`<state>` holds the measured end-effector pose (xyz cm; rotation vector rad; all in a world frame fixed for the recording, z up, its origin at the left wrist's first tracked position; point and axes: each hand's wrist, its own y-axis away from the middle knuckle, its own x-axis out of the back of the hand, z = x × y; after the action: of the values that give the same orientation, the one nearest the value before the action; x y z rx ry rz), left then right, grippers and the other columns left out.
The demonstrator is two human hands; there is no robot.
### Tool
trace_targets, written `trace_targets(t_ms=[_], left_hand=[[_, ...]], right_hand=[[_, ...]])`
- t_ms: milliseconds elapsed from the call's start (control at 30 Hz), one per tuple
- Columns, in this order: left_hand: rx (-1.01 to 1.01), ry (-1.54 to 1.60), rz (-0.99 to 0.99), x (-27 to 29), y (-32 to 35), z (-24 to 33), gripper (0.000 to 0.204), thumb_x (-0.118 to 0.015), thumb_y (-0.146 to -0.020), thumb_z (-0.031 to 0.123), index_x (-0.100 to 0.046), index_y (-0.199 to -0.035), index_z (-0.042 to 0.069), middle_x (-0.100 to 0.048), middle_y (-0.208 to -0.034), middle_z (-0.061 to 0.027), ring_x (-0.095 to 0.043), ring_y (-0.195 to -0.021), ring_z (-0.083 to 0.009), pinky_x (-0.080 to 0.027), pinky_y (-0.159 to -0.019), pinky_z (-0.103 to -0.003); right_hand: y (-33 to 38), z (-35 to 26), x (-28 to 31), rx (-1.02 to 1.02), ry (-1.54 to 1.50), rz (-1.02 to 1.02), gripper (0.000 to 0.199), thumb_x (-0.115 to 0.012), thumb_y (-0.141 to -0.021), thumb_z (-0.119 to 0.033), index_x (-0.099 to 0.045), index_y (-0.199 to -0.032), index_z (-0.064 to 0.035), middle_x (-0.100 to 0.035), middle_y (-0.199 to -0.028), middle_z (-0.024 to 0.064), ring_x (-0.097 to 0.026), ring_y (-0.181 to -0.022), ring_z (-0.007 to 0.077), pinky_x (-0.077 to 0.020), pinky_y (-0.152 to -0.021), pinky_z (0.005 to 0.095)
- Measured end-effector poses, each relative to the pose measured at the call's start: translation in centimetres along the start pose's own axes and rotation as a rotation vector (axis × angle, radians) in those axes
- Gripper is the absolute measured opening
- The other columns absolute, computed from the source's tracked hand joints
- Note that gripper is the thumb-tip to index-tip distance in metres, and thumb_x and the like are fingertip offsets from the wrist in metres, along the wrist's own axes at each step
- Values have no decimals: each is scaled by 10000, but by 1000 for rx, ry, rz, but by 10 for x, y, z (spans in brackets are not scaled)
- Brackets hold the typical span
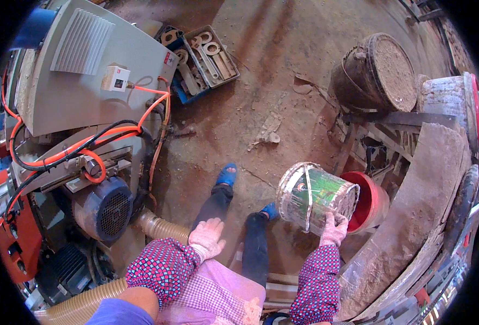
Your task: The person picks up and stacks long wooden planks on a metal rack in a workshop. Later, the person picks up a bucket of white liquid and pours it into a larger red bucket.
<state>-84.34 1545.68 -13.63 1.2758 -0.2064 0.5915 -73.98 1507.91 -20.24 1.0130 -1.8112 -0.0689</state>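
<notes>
A dirty whitish bucket (319, 190) with a green label and a wire handle is tilted on its side, next to a red bucket (365, 201). My right hand (334, 229), in a pale pinkish glove, grips the whitish bucket by the near edge of its right end. The thumb side shows; part of the fingers is hidden. My left hand (207, 237), gloved the same way, hovers over or rests by my left leg, fingers stretched out and holding nothing. Patterned sleeve covers reach up both forearms.
On the left stands a grey machine cabinet (136, 40) with orange cables, a motor (103, 208) and a ribbed hose (161, 225). An open toolbox (212, 57) holds wrenches. At right are a full dark bucket (394, 70) and a curved, dust-covered ledge (413, 227).
</notes>
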Motion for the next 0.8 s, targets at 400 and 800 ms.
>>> trace_targets(t_ms=[400, 800], left_hand=[[5, 8, -34, 5, -1, 2, 619, -581, -842, 386, -468, -1341, 37, -410, -1438, -143, -407, -1284, -327, -326, -1085, -401], [-10, 22, -41, -1, -4, -3, 611, -574, -848, 373, -465, -1339, 26, -414, -1437, -154, -386, -1317, -310, -299, -1101, -401]], right_hand=[[6, -13, 2, -28, -109, -18, 278, -745, -821, -132, -593, -1021, -11, -644, -929, 72, -603, -807, 156, -506, -766, 295], [2, -3, 4, -26, -38, 11, 287, -750, -817, -149, -591, -1022, -26, -641, -979, 86, -596, -885, 186, -486, -828, 329]])
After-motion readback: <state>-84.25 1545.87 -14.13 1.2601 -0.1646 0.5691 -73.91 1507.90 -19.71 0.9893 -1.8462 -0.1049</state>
